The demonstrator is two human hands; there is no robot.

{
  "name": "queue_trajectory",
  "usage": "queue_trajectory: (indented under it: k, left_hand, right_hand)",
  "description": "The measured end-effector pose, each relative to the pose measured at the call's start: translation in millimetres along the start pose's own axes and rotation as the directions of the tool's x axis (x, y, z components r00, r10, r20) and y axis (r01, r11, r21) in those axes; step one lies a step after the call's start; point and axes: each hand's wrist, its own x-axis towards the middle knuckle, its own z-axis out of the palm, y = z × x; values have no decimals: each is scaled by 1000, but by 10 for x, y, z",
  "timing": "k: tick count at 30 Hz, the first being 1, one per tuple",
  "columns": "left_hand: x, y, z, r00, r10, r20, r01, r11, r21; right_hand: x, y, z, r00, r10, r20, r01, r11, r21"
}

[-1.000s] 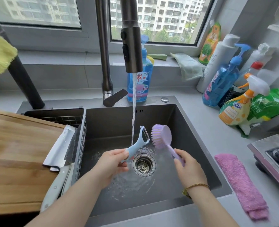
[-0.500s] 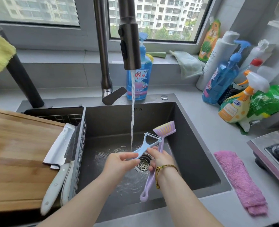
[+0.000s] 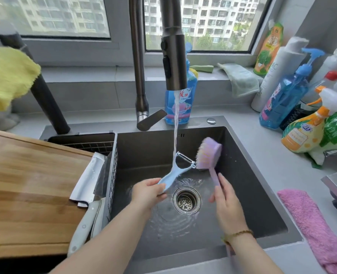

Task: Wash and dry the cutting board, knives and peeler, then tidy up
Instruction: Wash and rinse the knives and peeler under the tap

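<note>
The peeler (image 3: 176, 172) was held over the sink (image 3: 242, 175) with its blade end tilted up into the stream of water (image 3: 176, 123) from the tap (image 3: 173, 56). This was probably so that the water ran down the handle and carried loosened scraps toward the drain (image 3: 187, 200) below. The left hand (image 3: 147, 191) pinched the low end of the handle between thumb and curled fingers, well away from the blade. The right hand (image 3: 226, 202) gripped the brush (image 3: 209, 153) by its thin handle, fingers closed loosely round it, though motion blur hid their exact lie. The bristles faced the blade and were touching it or just beside it; I could not tell which. It looked like a scrubbing stroke under running water. The cutting board (image 3: 25, 184) lay across the counter to the left of the sink. The knives (image 3: 84, 226) rested along its edge against a wire basket (image 3: 112, 175), seemingly parked there to wait or drain. A pink cloth (image 3: 312, 228) lay on the counter to the right, handy for drying.
</note>
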Motion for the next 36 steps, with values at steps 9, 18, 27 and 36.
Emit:
queue_trajectory:
  k: [9,18,27,36]
  left_hand:
    - [28,27,68,990,138,-4,-133,963,236]
    - [73,-5,31,977,209,-50,-174,906,386]
    - [36,9,31,958,282,-55,-220,843,491]
    - [66,-28,52,975,216,-44,-183,907,379]
  right_hand:
    - [66,-227,-29,957,52,285,189,632,-752]
    - [13,-253,-12,940,58,335,226,631,-742]
    - [19,-252,40,931,56,361,263,584,-768]
    - [57,-186,-18,961,55,271,183,607,-774]
